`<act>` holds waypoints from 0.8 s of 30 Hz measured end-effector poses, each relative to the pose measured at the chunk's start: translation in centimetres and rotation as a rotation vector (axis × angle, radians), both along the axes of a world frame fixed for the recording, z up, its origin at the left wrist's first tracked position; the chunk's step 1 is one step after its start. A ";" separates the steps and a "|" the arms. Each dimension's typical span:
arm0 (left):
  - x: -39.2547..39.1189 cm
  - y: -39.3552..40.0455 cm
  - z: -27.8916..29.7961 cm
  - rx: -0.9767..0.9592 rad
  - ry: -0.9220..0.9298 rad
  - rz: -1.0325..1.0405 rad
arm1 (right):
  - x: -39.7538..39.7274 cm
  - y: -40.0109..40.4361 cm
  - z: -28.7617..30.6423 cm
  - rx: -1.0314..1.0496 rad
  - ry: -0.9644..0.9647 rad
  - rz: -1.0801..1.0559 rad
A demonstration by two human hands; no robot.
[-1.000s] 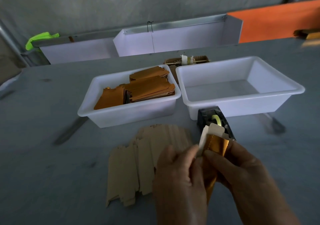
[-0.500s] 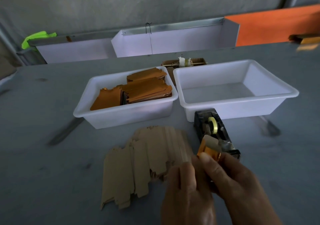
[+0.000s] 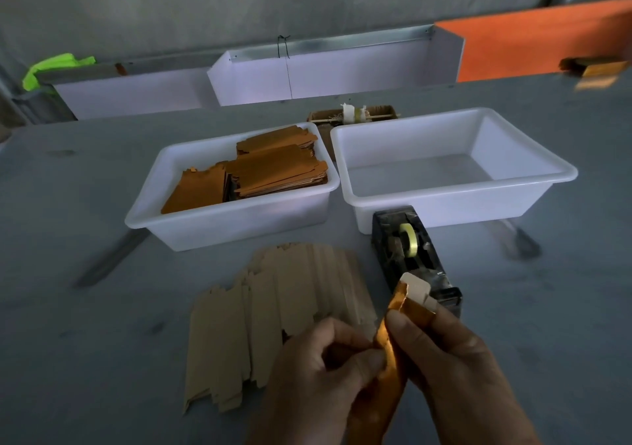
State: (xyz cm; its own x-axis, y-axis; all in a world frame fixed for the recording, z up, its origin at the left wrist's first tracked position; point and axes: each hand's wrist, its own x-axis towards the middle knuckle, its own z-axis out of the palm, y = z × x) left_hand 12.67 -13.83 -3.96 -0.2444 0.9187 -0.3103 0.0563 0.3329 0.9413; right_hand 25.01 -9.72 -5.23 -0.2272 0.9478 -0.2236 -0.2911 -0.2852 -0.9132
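Both hands hold one gold foil carton blank (image 3: 393, 352), partly folded, with its pale inner flap sticking up at the top. My left hand (image 3: 318, 383) pinches its left edge between thumb and fingers. My right hand (image 3: 451, 369) grips its right side, thumb pressed on the gold face. A fanned pile of flat tan blanks (image 3: 273, 308) lies on the table just left of the hands. The black tape dispenser (image 3: 410, 256) with a yellowish roll stands right behind the held carton.
Two white tubs sit farther back: the left tub (image 3: 219, 225) holds stacks of gold blanks (image 3: 266, 174), the right tub (image 3: 458, 205) holds nothing. A small brown box (image 3: 352, 116) stands behind them. White trays line the grey table's (image 3: 85, 342) far edge.
The held carton has dropped lower and nearer to me. It is folded narrower, and its top flap now stands in front of the dispenser's cutter end.
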 end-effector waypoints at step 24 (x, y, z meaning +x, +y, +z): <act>1.7 1.8 -0.7 -0.031 -0.327 0.102 | 5.5 6.3 -0.2 0.083 -0.597 0.064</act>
State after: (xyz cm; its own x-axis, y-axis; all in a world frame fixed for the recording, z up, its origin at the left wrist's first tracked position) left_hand 14.42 -12.00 -4.69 -0.2176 0.8835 -0.4149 -0.2820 0.3501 0.8933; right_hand 30.53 -3.44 -5.48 -0.1422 0.9562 -0.2559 0.2937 -0.2061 -0.9334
